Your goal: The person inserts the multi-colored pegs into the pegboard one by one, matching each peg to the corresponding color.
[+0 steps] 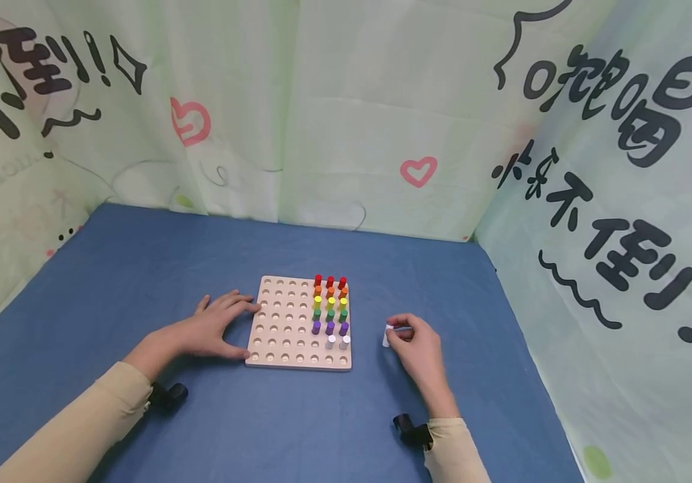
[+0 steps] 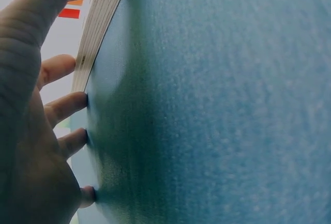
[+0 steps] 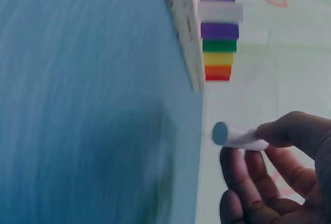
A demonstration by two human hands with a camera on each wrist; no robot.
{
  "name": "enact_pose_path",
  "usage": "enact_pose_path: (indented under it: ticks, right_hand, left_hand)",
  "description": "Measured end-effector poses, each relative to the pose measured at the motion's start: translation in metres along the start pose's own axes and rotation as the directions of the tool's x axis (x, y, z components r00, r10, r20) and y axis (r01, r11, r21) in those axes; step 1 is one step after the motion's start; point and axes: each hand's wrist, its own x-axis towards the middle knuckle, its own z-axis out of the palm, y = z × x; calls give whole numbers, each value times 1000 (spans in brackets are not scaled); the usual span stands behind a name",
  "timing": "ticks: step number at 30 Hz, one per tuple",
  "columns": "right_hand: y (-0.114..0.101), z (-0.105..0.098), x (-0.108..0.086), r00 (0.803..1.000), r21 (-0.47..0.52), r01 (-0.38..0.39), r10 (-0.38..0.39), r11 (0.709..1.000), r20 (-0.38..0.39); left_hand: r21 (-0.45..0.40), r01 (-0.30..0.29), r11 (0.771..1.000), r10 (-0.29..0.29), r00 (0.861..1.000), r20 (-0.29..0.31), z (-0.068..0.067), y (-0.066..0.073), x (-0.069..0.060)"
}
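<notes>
A wooden pegboard (image 1: pixel 285 322) with rows of round holes lies on the blue cloth. Colored pegs (image 1: pixel 330 303) stand in its right-hand columns: red, orange, yellow, green and purple rows, with two white pegs (image 1: pixel 337 342) below them. My left hand (image 1: pixel 215 327) rests at the board's left edge, thumb and fingers spread and touching it. To the right of the board, my right hand (image 1: pixel 415 345) pinches a white peg (image 3: pixel 240 136) between thumb and fingers. That peg is apart from the board, its flat end facing out in the right wrist view.
Blue cloth (image 1: pixel 231 429) covers the table around the board. Pale printed curtains (image 1: pixel 346 100) with black lettering and pink hearts rise at the back and sides. Each wrist wears a black camera mount (image 1: pixel 168 397).
</notes>
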Motion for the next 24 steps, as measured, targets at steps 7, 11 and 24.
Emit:
enact_pose_path:
  ticks: [7,11,24]
  right_hand:
    - [-22,14,-1,996,58,67,-64,996,-66]
    - [-34,23,-3,993,101,94,-86,990,-82]
    - [-63,55,-11,989,53,147,-148,988,23]
  left_hand:
    - [23,9,1000,-10,1000,12,-3,2,2]
    - [30,9,1000,-10,1000,19,-6,4,2]
    - [39,2,999,-3,1000,26,-8,7,2]
